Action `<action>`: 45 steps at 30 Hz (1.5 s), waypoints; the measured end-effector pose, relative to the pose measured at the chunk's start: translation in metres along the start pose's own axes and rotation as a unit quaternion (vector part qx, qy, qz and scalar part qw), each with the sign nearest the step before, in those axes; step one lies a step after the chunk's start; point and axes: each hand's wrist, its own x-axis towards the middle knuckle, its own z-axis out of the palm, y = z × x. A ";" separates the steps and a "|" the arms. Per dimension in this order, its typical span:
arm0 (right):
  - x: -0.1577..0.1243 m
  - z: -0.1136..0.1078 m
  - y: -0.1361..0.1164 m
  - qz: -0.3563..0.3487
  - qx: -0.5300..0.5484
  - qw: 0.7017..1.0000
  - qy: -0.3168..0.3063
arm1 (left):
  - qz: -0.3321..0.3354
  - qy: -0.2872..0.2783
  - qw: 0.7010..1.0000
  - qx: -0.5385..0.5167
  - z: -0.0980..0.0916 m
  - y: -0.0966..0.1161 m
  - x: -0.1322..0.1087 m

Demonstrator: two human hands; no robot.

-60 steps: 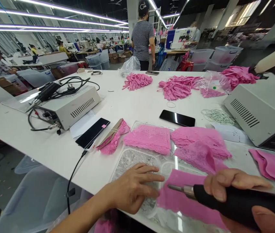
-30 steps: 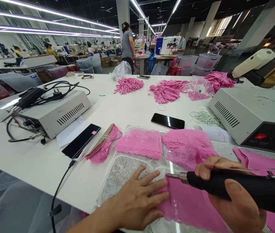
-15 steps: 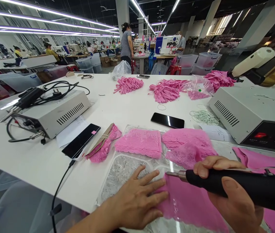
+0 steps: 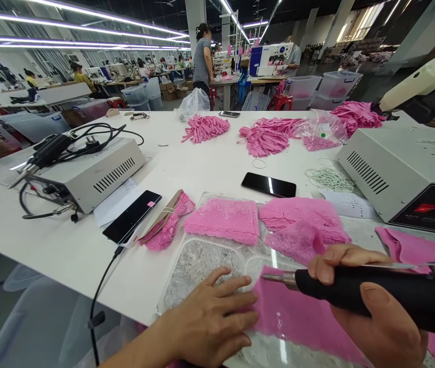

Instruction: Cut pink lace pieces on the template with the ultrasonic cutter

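Note:
My left hand lies flat with its fingers spread, the fingertips at the left edge of a pink fabric piece. The piece is spread on a clear-covered, grey-speckled board. My right hand is wrapped round a thick black handheld tool with a narrow metal tip. That tip is over the upper left corner of the fabric; whether it touches cannot be told. Just beyond lie a stack of pink lace pieces and a second pink lace pile with one piece loosely folded on its front.
Grey metal boxes stand left and right, the left one bearing a similar black tool. A phone, a cabled tablet, a banded pink bundle, green elastic bands and folded pink cloth surround the board.
My left hand has drawn back slightly leftward off the fabric's edge. The tool tip sits a little further inside the corner. The whole view has shifted slightly.

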 end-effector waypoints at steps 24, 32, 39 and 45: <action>-0.006 0.004 -0.003 0.023 -0.001 0.999 -0.038 | 0.000 0.000 1.000 -0.012 -0.006 0.005 -0.018; -0.004 0.008 -0.004 0.040 0.005 0.999 -0.014 | 0.009 0.029 0.999 -0.029 -0.001 0.005 -0.022; -0.001 -0.005 -0.012 0.052 0.006 0.998 0.031 | 0.003 0.049 0.999 -0.013 -0.007 0.007 -0.017; 0.015 -0.037 -0.022 0.003 -0.007 0.990 0.138 | 0.000 0.112 0.993 0.019 -0.004 0.001 0.010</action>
